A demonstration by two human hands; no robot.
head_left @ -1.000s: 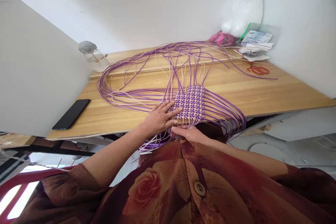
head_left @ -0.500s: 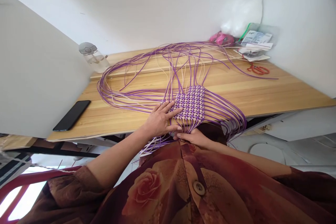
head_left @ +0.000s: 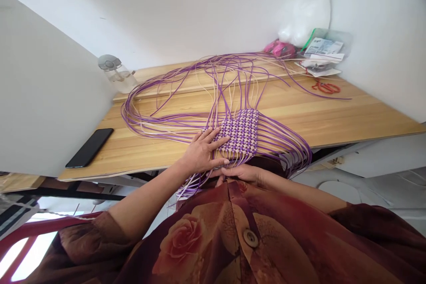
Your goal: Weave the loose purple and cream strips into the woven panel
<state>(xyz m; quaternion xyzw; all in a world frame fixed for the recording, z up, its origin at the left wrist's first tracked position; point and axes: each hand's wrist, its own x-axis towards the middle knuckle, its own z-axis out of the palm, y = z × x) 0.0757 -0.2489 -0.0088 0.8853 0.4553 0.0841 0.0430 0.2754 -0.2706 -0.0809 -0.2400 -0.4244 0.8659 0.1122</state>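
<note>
A woven piece [head_left: 244, 131] of purple and cream cords lies at the table's front edge, its long loose cords [head_left: 159, 80] fanning out to the left, back and right. My left hand [head_left: 203, 151] lies spread over the left part of the weave, its fingers apart and its thumb near the front edge. Just below the edge, my right hand [head_left: 241, 173] is closed beside the cords that hang from the front of the weave. Its fingertips are partly hidden near my left thumb, and what they pinch is too small to make out.
On the wooden table [head_left: 333, 120] are a black phone [head_left: 89, 147] at the left, a clear bottle [head_left: 118, 75] at the back left, and orange-handled scissors [head_left: 326, 87] at the right. Plastic bags [head_left: 322, 49] and a pink bundle [head_left: 279, 49] stand at the back right.
My right hand has shifted a little to the left and up, with more of its fingers showing under my left thumb. My left hand remains spread on the weave. The view has moved slightly.
</note>
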